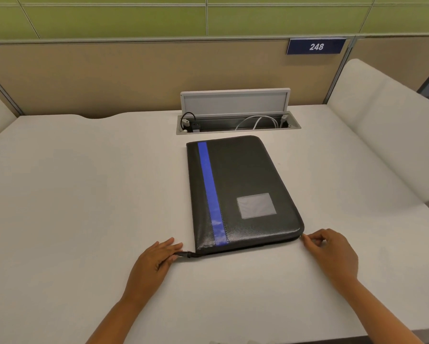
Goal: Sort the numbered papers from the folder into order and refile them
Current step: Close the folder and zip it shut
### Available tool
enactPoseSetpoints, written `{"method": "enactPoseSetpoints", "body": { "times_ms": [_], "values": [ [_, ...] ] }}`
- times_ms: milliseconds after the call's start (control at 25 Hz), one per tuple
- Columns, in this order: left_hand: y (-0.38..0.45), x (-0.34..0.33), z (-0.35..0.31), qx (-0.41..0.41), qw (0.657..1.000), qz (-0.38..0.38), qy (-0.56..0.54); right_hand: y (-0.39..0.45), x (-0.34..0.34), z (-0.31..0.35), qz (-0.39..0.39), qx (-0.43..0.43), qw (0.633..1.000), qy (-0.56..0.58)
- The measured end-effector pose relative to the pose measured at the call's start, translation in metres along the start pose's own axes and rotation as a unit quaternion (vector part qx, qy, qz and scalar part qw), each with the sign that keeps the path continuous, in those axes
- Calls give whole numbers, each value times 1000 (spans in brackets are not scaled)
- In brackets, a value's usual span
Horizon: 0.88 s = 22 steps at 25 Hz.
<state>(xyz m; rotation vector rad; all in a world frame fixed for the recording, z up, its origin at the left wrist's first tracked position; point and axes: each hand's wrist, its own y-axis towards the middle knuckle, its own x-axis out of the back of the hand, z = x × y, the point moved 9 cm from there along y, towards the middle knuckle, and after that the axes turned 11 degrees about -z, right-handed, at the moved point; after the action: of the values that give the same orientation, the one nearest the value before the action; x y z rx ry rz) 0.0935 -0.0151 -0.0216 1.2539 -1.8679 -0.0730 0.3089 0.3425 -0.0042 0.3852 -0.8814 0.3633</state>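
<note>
Opening step: the folder lies zipped at frame centre — left hand pinches the zip tail, right hand pinches the lower-right corner, where the zip must run next.

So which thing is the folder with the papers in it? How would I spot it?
Look at the white desk, in the middle, just in front of the open cable box. The folder lies flat and closed there, with the left hand and right hand at its near corners. It is black, with one blue stripe and a small clear window.

White desk — closed black folder lying flat.
</note>
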Motion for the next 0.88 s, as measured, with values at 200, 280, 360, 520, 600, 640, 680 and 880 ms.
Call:
{"method": "enactPoseSetpoints", "body": {
  "times_ms": [200,280,360,520,600,640,680,880],
  "values": [
    [0,0,1,16,1000,-5,14,22,-4,-6,4,-4,1000,-3],
    [-1,0,1,12,1000,-6,26,33,-8,-3,13,5,1000,-5],
    [0,-2,2,10,999,-7,41,45,-13,0,24,18,999,-13],
    [2,-1,3,22,997,1,73,68,-24,8,31,35,999,-17],
    [3,-3,7,38,991,21,124,79,-31,14,33,47,998,-18],
    [2,-6,10,45,985,36,163,83,-34,16,36,54,998,-18],
    [3,-10,13,54,976,54,202,87,-37,19,40,61,997,-19],
    [23,-29,36,130,936,97,314,108,-53,32,79,116,990,-16]
  ]
}}
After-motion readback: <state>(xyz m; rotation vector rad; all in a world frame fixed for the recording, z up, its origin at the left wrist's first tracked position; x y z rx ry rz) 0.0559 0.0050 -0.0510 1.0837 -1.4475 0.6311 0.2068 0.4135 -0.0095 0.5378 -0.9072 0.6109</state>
